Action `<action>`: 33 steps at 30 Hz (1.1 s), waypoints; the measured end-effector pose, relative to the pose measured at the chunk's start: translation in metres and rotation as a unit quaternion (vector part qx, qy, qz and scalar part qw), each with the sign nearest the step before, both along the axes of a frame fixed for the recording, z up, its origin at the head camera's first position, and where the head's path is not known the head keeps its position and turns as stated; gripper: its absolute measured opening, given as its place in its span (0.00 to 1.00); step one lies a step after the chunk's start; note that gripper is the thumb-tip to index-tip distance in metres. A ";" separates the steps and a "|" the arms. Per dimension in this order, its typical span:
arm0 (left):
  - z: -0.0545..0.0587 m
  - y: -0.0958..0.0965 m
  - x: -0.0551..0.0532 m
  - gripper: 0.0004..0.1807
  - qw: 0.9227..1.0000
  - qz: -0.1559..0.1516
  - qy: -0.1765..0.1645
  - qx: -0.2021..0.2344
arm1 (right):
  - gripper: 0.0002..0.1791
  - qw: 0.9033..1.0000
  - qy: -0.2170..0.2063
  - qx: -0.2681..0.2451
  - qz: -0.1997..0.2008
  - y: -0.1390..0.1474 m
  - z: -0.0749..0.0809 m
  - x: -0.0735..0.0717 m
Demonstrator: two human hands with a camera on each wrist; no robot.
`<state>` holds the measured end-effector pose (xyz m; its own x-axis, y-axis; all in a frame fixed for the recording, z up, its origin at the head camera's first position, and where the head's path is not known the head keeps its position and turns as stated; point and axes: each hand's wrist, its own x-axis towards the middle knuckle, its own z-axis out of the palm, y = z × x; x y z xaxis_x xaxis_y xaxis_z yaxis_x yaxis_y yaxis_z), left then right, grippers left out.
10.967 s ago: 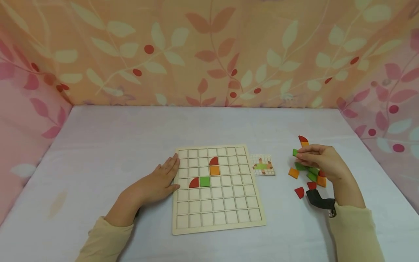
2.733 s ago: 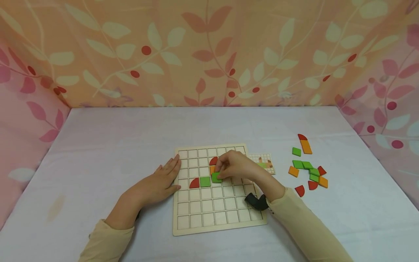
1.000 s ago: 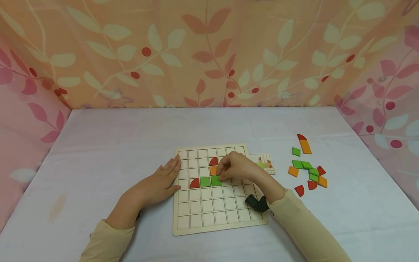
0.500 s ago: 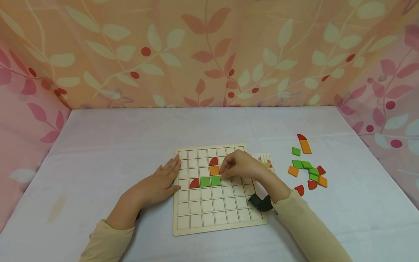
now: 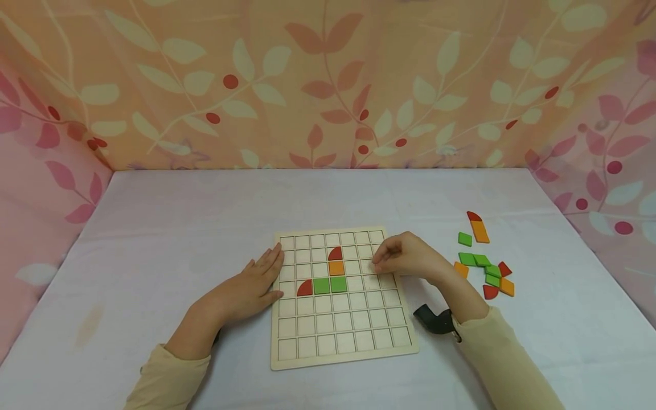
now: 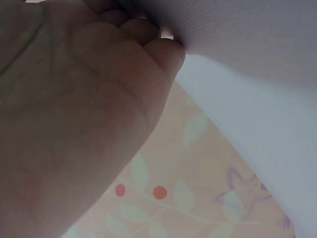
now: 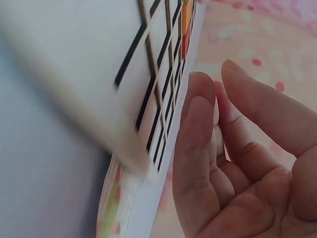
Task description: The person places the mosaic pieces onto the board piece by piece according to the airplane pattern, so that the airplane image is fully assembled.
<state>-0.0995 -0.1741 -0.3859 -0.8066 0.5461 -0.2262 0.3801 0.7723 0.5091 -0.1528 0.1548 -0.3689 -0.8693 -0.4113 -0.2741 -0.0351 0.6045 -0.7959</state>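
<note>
Green tile [image 5: 339,284] released; right hand [image 5: 407,254] withdrawn, apparently over board edge [image 5: 401,290].

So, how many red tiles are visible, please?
5: on the board, one red tile left of green tiles, one behind an orange tile; on the table, one farthest, one rightmost, one nearest. The right arm may hide more.

One gridded board [image 5: 342,343] holds two red pieces [image 5: 306,288], two green pieces [image 5: 321,286], one orange piece [image 5: 336,268].
</note>
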 end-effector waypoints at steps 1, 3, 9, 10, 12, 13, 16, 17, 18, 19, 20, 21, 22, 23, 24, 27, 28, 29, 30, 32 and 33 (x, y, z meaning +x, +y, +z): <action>0.000 0.000 0.000 0.39 1.000 0.000 0.000 -0.001 | 0.07 1.000 -0.006 -0.001 -0.006 0.003 0.000 0.000; 0.000 0.001 0.000 0.39 1.000 -0.002 0.000 0.000 | 0.07 1.000 -0.015 -0.002 -0.017 0.010 0.000 0.000; 0.000 0.001 0.000 0.39 1.000 -0.004 -0.001 0.002 | 0.09 0.999 -0.027 -0.014 -0.043 0.030 0.002 0.002; 0.000 0.001 0.000 0.39 1.000 -0.004 -0.001 0.002 | 0.09 0.998 -0.028 -0.016 -0.045 0.033 0.002 0.003; 0.000 0.001 0.000 0.39 1.000 -0.004 -0.002 0.004 | 0.10 0.998 -0.027 -0.022 -0.050 0.040 0.003 0.004; 0.000 0.001 0.000 0.39 1.000 -0.004 -0.003 0.003 | 0.11 0.998 -0.027 -0.024 -0.053 0.043 0.003 0.004; -0.002 0.001 0.000 0.39 1.000 -0.002 -0.003 0.000 | 0.12 0.997 -0.028 -0.033 -0.061 0.053 0.003 0.006; -0.003 0.002 0.000 0.39 1.000 -0.002 -0.002 0.000 | 0.13 0.997 -0.028 -0.039 -0.062 0.056 0.003 0.006; -0.004 0.002 -0.001 0.40 1.000 -0.001 -0.002 -0.002 | 0.13 0.996 -0.030 -0.045 -0.066 0.059 0.003 0.007; -0.004 0.002 -0.001 0.40 1.000 -0.001 -0.003 -0.004 | 0.13 0.996 -0.030 -0.052 -0.068 0.062 0.002 0.007; -0.004 0.002 -0.001 0.40 1.000 0.000 -0.003 -0.004 | 0.13 0.995 -0.030 -0.056 -0.071 0.064 0.002 0.007; -0.004 0.003 -0.001 0.40 1.000 -0.001 -0.003 -0.004 | 0.14 0.995 -0.030 -0.059 -0.072 0.067 0.002 0.007; -0.004 0.003 -0.001 0.40 1.000 -0.001 -0.002 -0.004 | 0.13 0.995 -0.026 -0.057 -0.074 0.069 0.001 0.006; -0.003 0.003 0.000 0.39 1.000 -0.001 -0.002 -0.003 | 0.13 0.996 -0.021 -0.053 -0.074 0.072 0.001 0.006; -0.003 0.003 0.000 0.40 1.000 0.000 -0.003 -0.004 | 0.13 0.996 -0.017 -0.048 -0.077 0.074 0.001 0.005; -0.001 0.002 0.001 0.39 1.000 0.002 -0.002 -0.003 | 0.14 0.996 -0.007 -0.030 -0.080 0.080 0.004 0.003; 0.000 0.002 0.001 0.39 1.000 0.003 -0.002 -0.002 | 0.14 0.996 -0.004 -0.027 -0.081 0.081 0.005 0.002; 0.000 0.002 0.001 0.39 1.000 0.004 -0.003 -0.002 | 0.14 0.996 -0.003 -0.024 -0.084 0.083 0.006 0.002; 0.000 0.001 0.002 0.39 1.000 0.006 -0.004 -0.003 | 0.14 0.996 -0.003 -0.020 -0.088 0.085 0.007 0.001; 0.000 0.001 0.002 0.39 1.000 0.008 -0.004 -0.005 | 0.15 0.995 0.000 -0.001 -0.099 0.089 0.008 0.000; 0.000 0.000 0.002 0.39 1.000 0.009 -0.004 -0.007 | 0.15 0.995 0.004 0.008 -0.102 0.092 0.009 0.000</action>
<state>-0.0973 -0.1736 -0.3863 -0.8144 0.5284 -0.2399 0.3620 0.7857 0.5017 -0.1531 0.2466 -0.3602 -0.9363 -0.2211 -0.2727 0.0845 0.6121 -0.7863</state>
